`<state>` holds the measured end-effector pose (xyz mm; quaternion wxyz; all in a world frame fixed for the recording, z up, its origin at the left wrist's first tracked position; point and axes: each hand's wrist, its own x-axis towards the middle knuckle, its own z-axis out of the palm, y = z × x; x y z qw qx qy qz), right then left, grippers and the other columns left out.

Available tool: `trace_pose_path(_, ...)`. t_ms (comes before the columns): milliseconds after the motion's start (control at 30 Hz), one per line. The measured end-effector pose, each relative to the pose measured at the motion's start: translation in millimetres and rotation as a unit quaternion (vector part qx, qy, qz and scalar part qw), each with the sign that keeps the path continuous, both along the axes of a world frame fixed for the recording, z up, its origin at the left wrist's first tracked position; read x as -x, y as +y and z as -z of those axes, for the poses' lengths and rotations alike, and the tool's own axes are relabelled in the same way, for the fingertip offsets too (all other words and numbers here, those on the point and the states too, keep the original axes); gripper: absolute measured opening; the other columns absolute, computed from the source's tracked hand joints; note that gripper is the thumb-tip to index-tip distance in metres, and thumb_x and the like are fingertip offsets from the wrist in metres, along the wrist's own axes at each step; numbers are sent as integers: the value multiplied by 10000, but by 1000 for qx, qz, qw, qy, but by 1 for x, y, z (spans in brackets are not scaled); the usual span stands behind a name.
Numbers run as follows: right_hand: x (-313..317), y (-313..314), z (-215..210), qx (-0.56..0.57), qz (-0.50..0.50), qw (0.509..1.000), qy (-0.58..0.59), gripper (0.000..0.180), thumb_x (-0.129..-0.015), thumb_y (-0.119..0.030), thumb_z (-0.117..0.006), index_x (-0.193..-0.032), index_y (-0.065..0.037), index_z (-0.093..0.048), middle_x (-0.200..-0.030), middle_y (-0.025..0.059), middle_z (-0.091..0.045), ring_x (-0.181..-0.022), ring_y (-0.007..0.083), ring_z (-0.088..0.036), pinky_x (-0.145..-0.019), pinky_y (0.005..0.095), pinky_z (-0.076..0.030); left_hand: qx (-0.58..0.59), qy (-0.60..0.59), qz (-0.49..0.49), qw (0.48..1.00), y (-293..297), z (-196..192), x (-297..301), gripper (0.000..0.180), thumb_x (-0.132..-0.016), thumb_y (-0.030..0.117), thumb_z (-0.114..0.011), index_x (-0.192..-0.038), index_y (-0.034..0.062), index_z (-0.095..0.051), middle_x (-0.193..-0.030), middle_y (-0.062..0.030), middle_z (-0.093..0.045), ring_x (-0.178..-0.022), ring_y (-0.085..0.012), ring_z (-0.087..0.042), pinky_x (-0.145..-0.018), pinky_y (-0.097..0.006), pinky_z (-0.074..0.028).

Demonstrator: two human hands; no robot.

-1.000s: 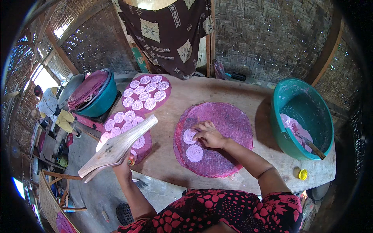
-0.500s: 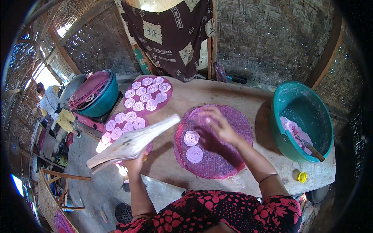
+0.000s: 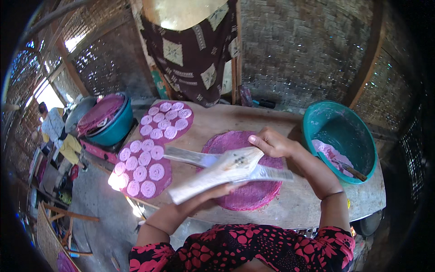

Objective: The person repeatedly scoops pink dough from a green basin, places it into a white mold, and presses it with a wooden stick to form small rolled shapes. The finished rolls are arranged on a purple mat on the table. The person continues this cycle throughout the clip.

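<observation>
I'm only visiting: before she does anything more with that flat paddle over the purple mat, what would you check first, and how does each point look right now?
1. Left hand grips the paddle from beneath: ok.
2. Right hand touches the paddle's far end: ok.
3. Paddle is over the purple mat: ok.
4. Discs on that mat, hidden under the paddle: cannot tell.
5. Teal basin stands apart from the mat: ok.

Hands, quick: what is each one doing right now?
Left hand: closed under the folded paper fan, holding it.
Right hand: fingers curled on the fan's top end, above the purple tray.
</observation>
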<state>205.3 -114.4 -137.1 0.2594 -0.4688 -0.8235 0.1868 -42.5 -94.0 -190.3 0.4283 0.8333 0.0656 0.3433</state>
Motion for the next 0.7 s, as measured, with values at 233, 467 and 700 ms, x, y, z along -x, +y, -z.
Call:
trace_pose_path(233, 19, -28, 7, -77, -13, 985, 155, 603, -1018, -553, -325, -1152, -24, -582, -1016, 226, -609, -972, 325, -618, -854, 433, -454, 547, 214, 279, 760, -12, 3, -18, 120, -866, 78, -672, -967, 57, -609, -568, 61, -376, -447, -26, -356, -421, -196, -296)
trace_pose_path(467, 78, -95, -90, -314, -189, 930, 19, 536, -831, -124, -675, -1292, -38, -415, -1021, 204, -631, -787, 359, -680, -609, 425, -547, 437, 364, 264, 779, 26, -39, -45, 209, -836, 158, -673, -1014, 54, -639, -715, -45, -557, -649, -186, -550, -586, -312, -448)
trace_pose_path(700, 26, -79, -85, -286, 134, 931, 185, 345, -826, 76, -537, -1127, -52, -428, -868, 171, -581, -721, 303, -643, -654, 396, -500, -197, 267, -4, 943, 12, -68, -45, 241, -803, 260, -690, -987, 104, -685, -874, -172, -689, -852, -318, -679, -738, -406, -532)
